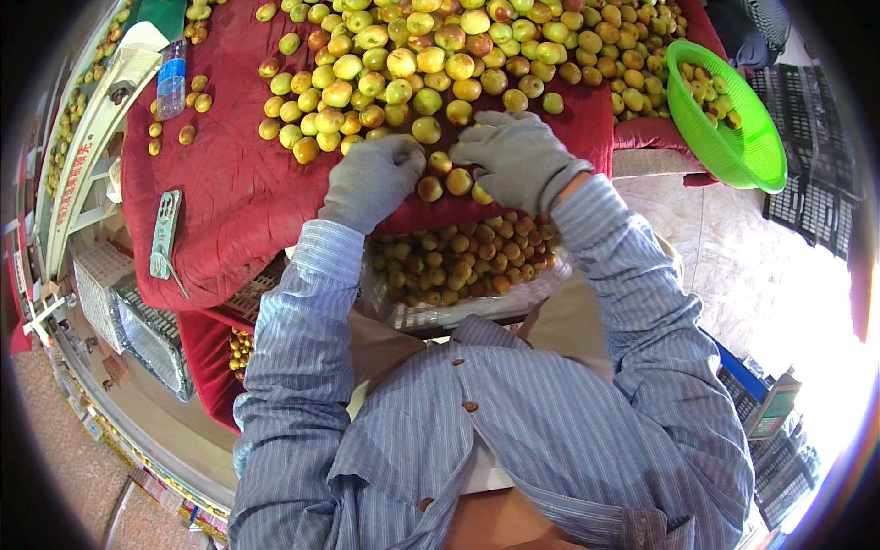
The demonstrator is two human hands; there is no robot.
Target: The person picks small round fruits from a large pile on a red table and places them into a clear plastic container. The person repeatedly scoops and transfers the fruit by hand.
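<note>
My left hand (377, 179), in a grey glove, rests at the near edge of a heap of green-brown jujubes (402, 62) on a red cloth (213, 151). Its fingers are curled; whether a fruit is inside does not show. My right hand (519, 157), gloved alike, lies palm down with fingers spread, touching loose jujubes (459, 181) between the two hands. Below the cloth's edge, in front of my lap, a plastic-lined crate (440, 317) holds many more jujubes (467, 258).
A bright green basket (760, 155) with some jujubes tilts at the table's right edge. At left are a plastic bottle (171, 82), a pale green handled tool (165, 234) on the cloth, a curved conveyor frame (75, 144) and crates (148, 337). Black crates (804, 130) stand at right.
</note>
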